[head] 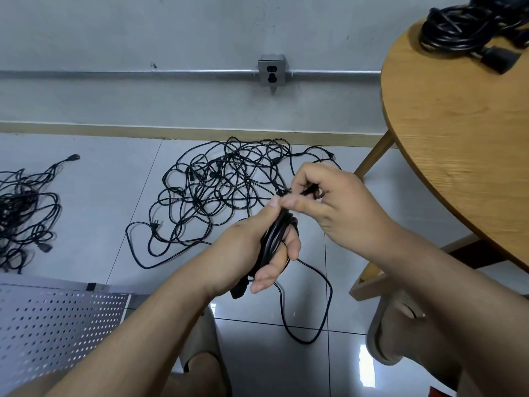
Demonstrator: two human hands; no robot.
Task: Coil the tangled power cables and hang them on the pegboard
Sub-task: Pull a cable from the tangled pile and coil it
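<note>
My left hand holds a partly wound coil of black power cable in its palm, thumb on top. My right hand pinches the same cable's strand just above the coil, fingers curled round it. A loose loop of this cable hangs down to the floor between my feet. A large tangle of black cables lies on the tiled floor beyond my hands. A grey perforated pegboard lies at the lower left.
A second cable tangle lies on the floor at far left. A round wooden table at right carries coiled black cables. A metal wall socket on a conduit sits on the grey wall ahead.
</note>
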